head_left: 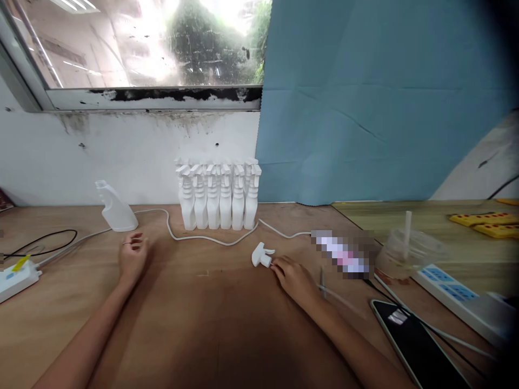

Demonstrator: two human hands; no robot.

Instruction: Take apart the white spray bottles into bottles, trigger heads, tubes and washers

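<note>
"Where is the spray head [258, 256]?"

"In front of the bottle row [213, 208], toward its right end. My right hand [294, 275] pinches it by the collar [266, 261] between thumb and forefinger, the other fingers bent in behind. Whether it touches the table [182, 324], I can't tell."

"And your left hand [133, 256]?"

"Forward and left of the bottle row, just beside the open bottle [119, 212]. Its fingers are loosely curled, with nothing in them that I can see."

"How do you handle the head well?"

"I'd say a light, steady pinch on the collar, clear of the trigger [269, 251] so I don't squeeze it. Too hard a grip could make it twist away."

"What does it look like?"

"Plain white and smooth, tilted, with a rounded back and a slim trigger, much like the heads on the bottle row."
</note>
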